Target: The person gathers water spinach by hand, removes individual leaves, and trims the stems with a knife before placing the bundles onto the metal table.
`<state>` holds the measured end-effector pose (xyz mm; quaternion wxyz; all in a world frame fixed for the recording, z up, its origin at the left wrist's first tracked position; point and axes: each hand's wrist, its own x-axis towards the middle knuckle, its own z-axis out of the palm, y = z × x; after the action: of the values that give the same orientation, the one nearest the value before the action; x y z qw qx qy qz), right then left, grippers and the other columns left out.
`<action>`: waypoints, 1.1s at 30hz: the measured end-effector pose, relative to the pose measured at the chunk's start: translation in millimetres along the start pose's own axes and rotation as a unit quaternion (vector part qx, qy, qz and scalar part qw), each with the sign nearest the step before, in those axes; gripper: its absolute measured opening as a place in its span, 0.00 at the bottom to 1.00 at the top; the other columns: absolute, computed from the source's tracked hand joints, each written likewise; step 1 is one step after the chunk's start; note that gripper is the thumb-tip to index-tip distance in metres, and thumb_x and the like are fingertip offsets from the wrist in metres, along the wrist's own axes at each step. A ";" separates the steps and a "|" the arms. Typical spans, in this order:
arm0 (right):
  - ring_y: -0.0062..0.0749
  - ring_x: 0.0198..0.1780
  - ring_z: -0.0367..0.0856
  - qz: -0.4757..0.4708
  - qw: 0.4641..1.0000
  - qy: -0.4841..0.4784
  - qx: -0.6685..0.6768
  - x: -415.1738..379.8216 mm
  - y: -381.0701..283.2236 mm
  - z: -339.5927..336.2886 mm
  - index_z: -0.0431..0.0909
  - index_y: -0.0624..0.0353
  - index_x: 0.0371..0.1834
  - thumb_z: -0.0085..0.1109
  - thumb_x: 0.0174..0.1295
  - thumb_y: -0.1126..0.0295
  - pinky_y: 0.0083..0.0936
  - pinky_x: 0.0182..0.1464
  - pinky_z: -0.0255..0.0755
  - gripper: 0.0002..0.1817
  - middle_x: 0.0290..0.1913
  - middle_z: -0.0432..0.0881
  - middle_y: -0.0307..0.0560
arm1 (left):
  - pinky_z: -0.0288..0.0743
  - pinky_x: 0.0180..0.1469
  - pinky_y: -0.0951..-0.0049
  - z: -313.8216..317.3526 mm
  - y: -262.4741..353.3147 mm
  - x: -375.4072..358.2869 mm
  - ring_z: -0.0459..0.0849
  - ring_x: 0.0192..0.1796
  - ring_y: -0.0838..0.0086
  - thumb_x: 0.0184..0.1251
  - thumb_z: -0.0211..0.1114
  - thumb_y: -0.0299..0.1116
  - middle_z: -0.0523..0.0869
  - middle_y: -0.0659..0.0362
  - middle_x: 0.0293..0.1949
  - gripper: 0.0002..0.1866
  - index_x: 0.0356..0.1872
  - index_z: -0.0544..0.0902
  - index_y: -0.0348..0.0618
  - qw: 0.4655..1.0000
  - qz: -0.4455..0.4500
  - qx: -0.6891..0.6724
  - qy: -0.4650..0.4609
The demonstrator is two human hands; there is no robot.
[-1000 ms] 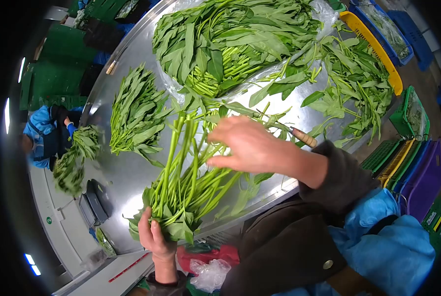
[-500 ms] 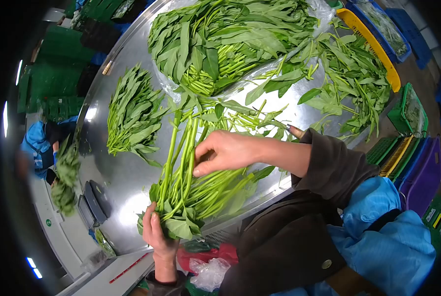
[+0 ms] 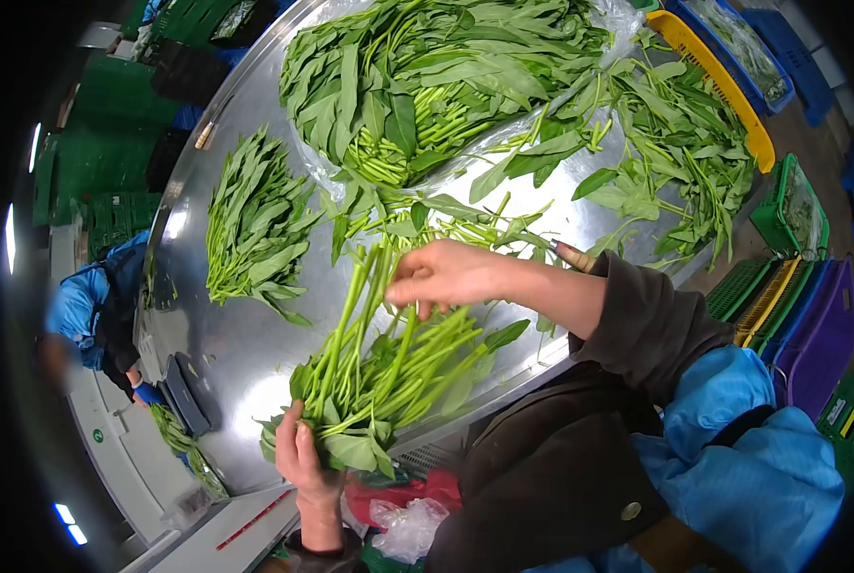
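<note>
Gripping the leafy end of a bunch of water spinach (image 3: 379, 372) at the near edge of the steel bench (image 3: 245, 353), left hand (image 3: 303, 463) clenched around it from below, thumb and fingers (image 3: 288, 449) wrapped over the leaves so the stems fan up and away toward the far side. Pinching a few of those stems higher up with the right hand (image 3: 446, 272), fingertips closed on them (likely to line them up with the rest, since the cut ends sit at uneven heights). Held half over the bench rim, tilted, leaves near and stems far, resting partly on the metal.

Lying flat to the far left, a tidy sorted bundle (image 3: 250, 229), well apart from the held bunch, leaves all pointing one way. Heaped at the far middle, a big loose pile (image 3: 427, 76) on a clear plastic sheet (image 3: 503, 143), stems bunched at its centre. Scattered to the right, stray sprigs (image 3: 685, 143) near a yellow crate (image 3: 723, 86). Poking out just beside the right sleeve, a wooden handle (image 3: 572, 256) (blade hidden). Standing at the far left edge, another person in blue (image 3: 88, 301), hands low, beside a dark scale (image 3: 186, 396).
</note>
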<state>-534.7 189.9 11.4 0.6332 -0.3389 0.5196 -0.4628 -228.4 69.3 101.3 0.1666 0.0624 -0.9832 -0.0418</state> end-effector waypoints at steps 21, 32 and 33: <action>0.31 0.38 0.85 -0.187 0.915 0.247 0.259 7.1 54.8 -35.6 0.73 0.60 0.58 0.45 0.72 0.52 0.33 0.41 0.79 0.24 0.51 0.83 0.48 | 0.68 0.61 0.61 -5.6 13.4 -27.6 0.75 0.59 0.59 0.49 0.71 0.21 0.72 0.44 0.59 0.47 0.71 0.55 0.36 0.953 -0.226 -0.200 0.009; 0.12 0.11 0.49 0.023 0.921 -0.161 0.353 -3.5 57.9 11.8 0.77 0.56 0.39 0.44 0.73 0.51 0.16 0.14 0.42 0.20 0.13 0.64 0.30 | 0.67 0.63 0.69 -11.1 16.7 6.2 0.76 0.58 0.68 0.52 0.71 0.27 0.75 0.50 0.59 0.45 0.71 0.56 0.35 0.845 -0.446 -0.291 -0.048; 0.12 0.11 0.49 0.025 0.921 -0.161 0.353 -9.9 52.1 8.2 0.77 0.56 0.39 0.44 0.73 0.51 0.16 0.14 0.42 0.20 0.13 0.64 0.30 | 0.66 0.63 0.69 -10.7 24.2 10.5 0.75 0.59 0.69 0.52 0.72 0.28 0.74 0.51 0.60 0.43 0.69 0.60 0.35 0.813 -0.459 -0.356 -0.030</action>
<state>-514.8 216.5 -30.7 0.7982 -0.1505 0.2216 -0.5395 -237.3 91.1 117.2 0.1088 0.4418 -0.7608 -0.4627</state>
